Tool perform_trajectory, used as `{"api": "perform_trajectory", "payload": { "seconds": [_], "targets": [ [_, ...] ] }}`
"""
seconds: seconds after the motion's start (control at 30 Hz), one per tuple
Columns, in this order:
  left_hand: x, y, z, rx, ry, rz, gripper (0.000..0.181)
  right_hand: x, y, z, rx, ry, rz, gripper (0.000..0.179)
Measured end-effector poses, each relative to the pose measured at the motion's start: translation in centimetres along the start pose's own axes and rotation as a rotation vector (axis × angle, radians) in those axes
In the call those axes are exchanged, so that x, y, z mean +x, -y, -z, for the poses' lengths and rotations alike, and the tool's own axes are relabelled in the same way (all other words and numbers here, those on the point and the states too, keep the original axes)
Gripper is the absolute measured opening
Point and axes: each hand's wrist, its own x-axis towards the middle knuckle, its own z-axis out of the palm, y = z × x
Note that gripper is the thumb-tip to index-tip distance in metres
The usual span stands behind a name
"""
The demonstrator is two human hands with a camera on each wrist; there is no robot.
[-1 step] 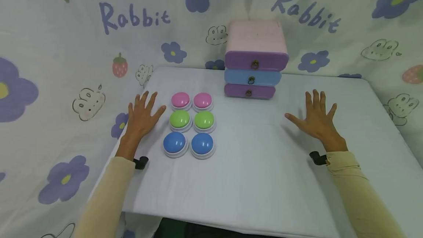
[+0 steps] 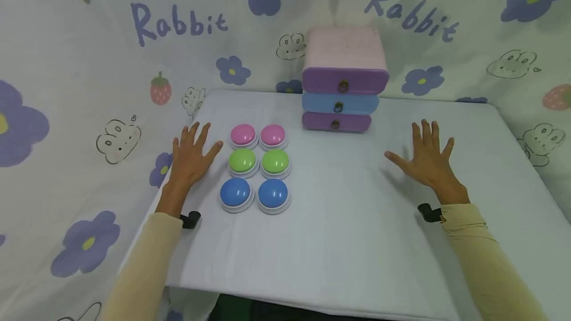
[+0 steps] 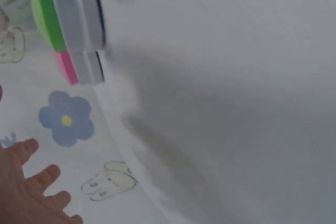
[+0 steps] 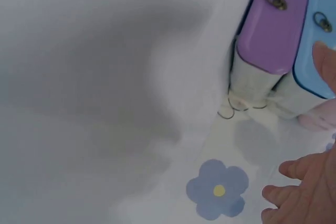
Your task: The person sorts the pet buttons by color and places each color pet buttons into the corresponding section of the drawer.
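Note:
My left hand [image 2: 191, 161] is over the table's left side, fingers spread and holding nothing. Just right of it stand push buttons on white bases in two columns: a pink pair with one pink button [image 2: 243, 134], a green pair with one green button [image 2: 275, 161], and a blue pair with one blue button [image 2: 235, 192]. Their coloured tops show edge-on in the left wrist view, the green one [image 3: 46, 20] among them. Across the table, my right hand [image 2: 430, 162] is also spread, with nothing in it. The small drawer cabinet [image 2: 345, 48] is the thing nearest to it.
The cabinet's purple and blue drawers, such as the blue drawer [image 2: 341, 104], are closed and carry ring pulls. It stands at the back edge of the white table [image 2: 339, 241], against a patterned cloth [image 2: 89, 53]. Black wrist mounts, including the right mount [image 2: 430, 213], stick out inward.

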Motion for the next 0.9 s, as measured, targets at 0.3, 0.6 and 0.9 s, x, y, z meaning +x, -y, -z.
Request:
{"api": "perform_trajectory", "payload": {
  "seconds": [0.3, 0.6, 0.9],
  "targets": [
    [0.5, -9.7, 0.6, -0.499, -0.283, -0.133, 0.036, -0.4, 2.1, -0.7, 0.311, -0.284, 0.093, 0.054],
    [2.5, -21.0, -4.2, -0.923, -0.304, -0.205, 0.026, 3.5, 4.6, -3.1, 0.723, -0.576, 0.044, 0.035],
    [5.4, -26.4, -8.7, -0.973, -0.391, -0.252, 0.020, 7.7, 4.6, -5.0, 0.717, -0.637, 0.027, 0.042]
  ]
}}
